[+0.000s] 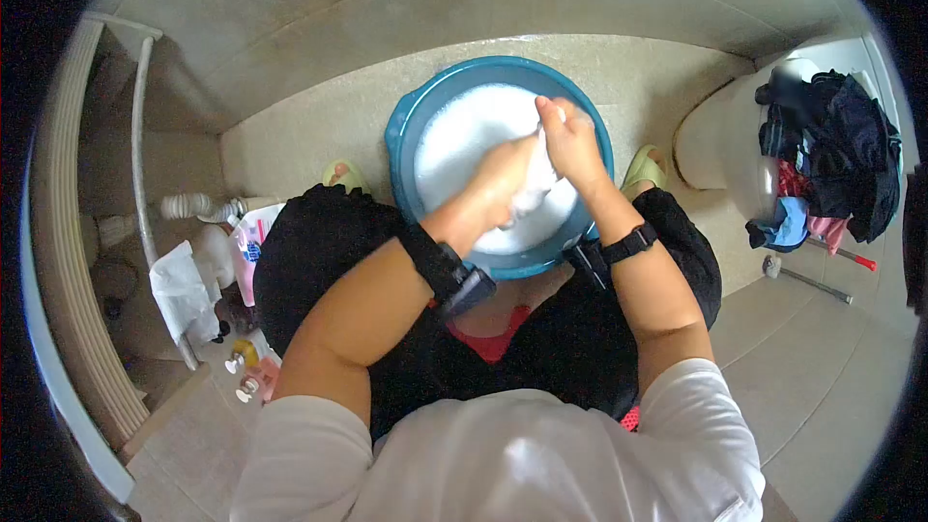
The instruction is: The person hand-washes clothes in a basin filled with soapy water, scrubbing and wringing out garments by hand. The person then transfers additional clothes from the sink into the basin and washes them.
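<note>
A blue round basin (398,140) full of white suds (469,130) stands on the floor between my legs. Over its right half, both hands grip a wet white cloth (534,188), which is bunched up and partly hidden by my fingers. My left hand (505,179) is closed around the lower part, slightly blurred. Close beside it and a little higher, my right hand (572,140) is clenched on the cloth's upper end. A black strap device (449,275) is on my left wrist, another (619,251) on my right.
Dark and coloured clothes (831,150) are piled on the white toilet (720,140) at right. To the left are a pipe (193,206), a pink-and-white pack (253,242), pump bottles (253,372) and a rail (143,135) with a white cloth over it. A tiled wall rises behind the basin.
</note>
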{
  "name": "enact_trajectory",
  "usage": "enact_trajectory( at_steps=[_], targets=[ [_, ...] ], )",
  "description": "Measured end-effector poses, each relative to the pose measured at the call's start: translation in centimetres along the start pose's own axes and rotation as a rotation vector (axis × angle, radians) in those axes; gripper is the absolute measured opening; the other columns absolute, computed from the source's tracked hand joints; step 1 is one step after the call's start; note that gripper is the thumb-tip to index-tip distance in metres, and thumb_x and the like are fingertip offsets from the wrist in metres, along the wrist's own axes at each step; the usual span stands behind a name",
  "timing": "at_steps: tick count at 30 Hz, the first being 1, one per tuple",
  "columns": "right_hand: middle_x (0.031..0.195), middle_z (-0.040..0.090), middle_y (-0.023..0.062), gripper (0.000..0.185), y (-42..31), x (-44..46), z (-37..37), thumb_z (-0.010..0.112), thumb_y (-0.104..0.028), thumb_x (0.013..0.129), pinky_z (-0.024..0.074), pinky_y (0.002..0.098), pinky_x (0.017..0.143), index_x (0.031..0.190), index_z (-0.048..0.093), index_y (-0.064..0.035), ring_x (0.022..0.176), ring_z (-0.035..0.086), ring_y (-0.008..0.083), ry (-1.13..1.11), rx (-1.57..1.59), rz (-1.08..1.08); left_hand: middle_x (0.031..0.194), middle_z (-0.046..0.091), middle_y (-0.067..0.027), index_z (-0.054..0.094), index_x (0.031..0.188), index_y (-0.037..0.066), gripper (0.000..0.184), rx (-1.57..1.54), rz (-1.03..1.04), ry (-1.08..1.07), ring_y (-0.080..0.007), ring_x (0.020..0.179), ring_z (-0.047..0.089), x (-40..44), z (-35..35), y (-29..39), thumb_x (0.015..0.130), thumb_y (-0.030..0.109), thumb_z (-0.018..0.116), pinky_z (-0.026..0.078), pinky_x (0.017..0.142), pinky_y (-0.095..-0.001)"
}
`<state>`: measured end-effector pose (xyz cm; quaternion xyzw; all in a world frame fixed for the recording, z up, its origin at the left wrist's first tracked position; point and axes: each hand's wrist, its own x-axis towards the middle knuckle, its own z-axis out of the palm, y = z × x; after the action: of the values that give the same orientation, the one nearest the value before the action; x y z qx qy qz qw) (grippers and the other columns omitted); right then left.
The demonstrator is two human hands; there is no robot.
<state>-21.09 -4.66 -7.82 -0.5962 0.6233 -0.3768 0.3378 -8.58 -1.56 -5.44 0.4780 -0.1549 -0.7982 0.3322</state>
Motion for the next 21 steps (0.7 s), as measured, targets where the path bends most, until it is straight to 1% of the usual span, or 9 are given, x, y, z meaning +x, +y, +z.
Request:
enact_trajectory(
  at_steps=[3,7,9,12,15,16,17,19,21],
  targets=[
    [0.067,0.059,0.0054,0.022,-0.2,0.5,-1.1,0.054,-0.025,0.09,0.0459,0.0298,0.057,0.086,0.062,-0.0046,0.064,0.056,0.0141,0.091,0.457,0.27,0.095,0.062,-0.0111,0.056,0.106,-0.002,0.047,-0.108,-0.019,-0.053,-0.0218,0.083,0.061,1.2,-1.9,1.7,0.093,0.041,0.045,0.049,0.069,-0.0357],
    [0.072,0.062,0.0183,0.025,-4.2,-3.2,1.7,0.057,-0.029,0.084,0.0484,0.0384,0.062,0.074,0.066,-0.007,0.068,0.062,0.0316,-0.076,0.11,-0.306,0.092,0.06,-0.0084,0.056,0.099,0.005,0.036,-0.422,-0.089,-0.068,-0.0231,0.08,0.058,3.3,-3.4,0.1,0.093,0.04,0.046,0.048,0.077,-0.0347],
    [0.059,0.056,0.0104,0.025,-5.4,-4.0,2.4,0.057,-0.021,0.087,0.0462,0.0281,0.06,0.07,0.062,-0.0027,0.058,0.053,0.0133,0.051,-0.074,-0.588,0.086,0.06,-0.0059,0.056,0.094,0.006,0.027,-0.581,-0.218,-0.431,-0.0223,0.078,0.058,3.3,-3.7,-1.3,0.092,0.033,0.05,0.048,0.07,-0.0337],
    [0.067,0.061,0.0194,0.029,-1.0,0.3,0.2,0.056,-0.03,0.083,0.0469,0.0425,0.059,0.067,0.065,-0.0084,0.064,0.061,0.0358,0.037,-0.089,0.006,0.091,0.063,-0.0106,0.058,0.096,0.006,0.028,-0.099,-0.093,-0.005,-0.0228,0.083,0.06,1.2,0.6,-1.1,0.091,0.032,0.047,0.049,0.075,-0.0383],
    [0.066,0.06,0.0198,0.03,-3.3,-2.2,1.3,0.054,-0.03,0.084,0.0465,0.0444,0.058,0.066,0.064,-0.0072,0.063,0.061,0.0357,0.027,0.003,-0.119,0.091,0.063,-0.0101,0.059,0.092,0.007,0.026,-0.122,0.055,0.059,-0.0219,0.081,0.06,-0.1,1.0,0.6,0.089,0.031,0.049,0.049,0.073,-0.0393],
    [0.065,0.059,0.021,0.034,-4.4,-3.8,2.1,0.052,-0.029,0.086,0.0461,0.0455,0.058,0.066,0.063,-0.0041,0.062,0.06,0.0374,-0.006,-0.033,-0.355,0.091,0.063,-0.0082,0.06,0.091,0.008,0.023,-0.492,-0.048,-0.561,-0.0202,0.081,0.06,5.5,-4.7,-3.0,0.088,0.029,0.051,0.049,0.072,-0.039],
    [0.065,0.059,0.021,0.034,-4.1,-3.8,1.9,0.052,-0.029,0.086,0.0461,0.0455,0.058,0.066,0.063,-0.0041,0.062,0.06,0.0374,-0.014,-0.038,-0.353,0.091,0.063,-0.0082,0.06,0.091,0.008,0.023,-0.501,-0.049,-0.56,-0.0202,0.081,0.06,4.2,-3.4,-2.5,0.088,0.029,0.051,0.049,0.072,-0.039],
    [0.067,0.059,0.0224,0.038,-3.1,-2.8,1.3,0.049,-0.034,0.088,0.0459,0.0464,0.061,0.07,0.063,-0.003,0.064,0.059,0.0397,-0.033,-0.086,-0.216,0.091,0.063,-0.0085,0.059,0.091,0.007,0.023,-0.029,-0.054,0.12,-0.021,0.082,0.061,-0.1,0.5,-0.3,0.09,0.028,0.049,0.049,0.075,-0.0371],
    [0.068,0.058,0.024,0.042,-1.4,-0.2,-0.9,0.048,-0.036,0.089,0.0457,0.0457,0.06,0.069,0.061,-0.0015,0.063,0.057,0.041,-0.002,-0.173,0.072,0.09,0.064,-0.0074,0.06,0.093,0.005,0.027,-0.131,-0.109,-0.159,-0.019,0.082,0.06,0.0,-0.6,-0.4,0.091,0.029,0.047,0.048,0.077,-0.0335]
  ],
)
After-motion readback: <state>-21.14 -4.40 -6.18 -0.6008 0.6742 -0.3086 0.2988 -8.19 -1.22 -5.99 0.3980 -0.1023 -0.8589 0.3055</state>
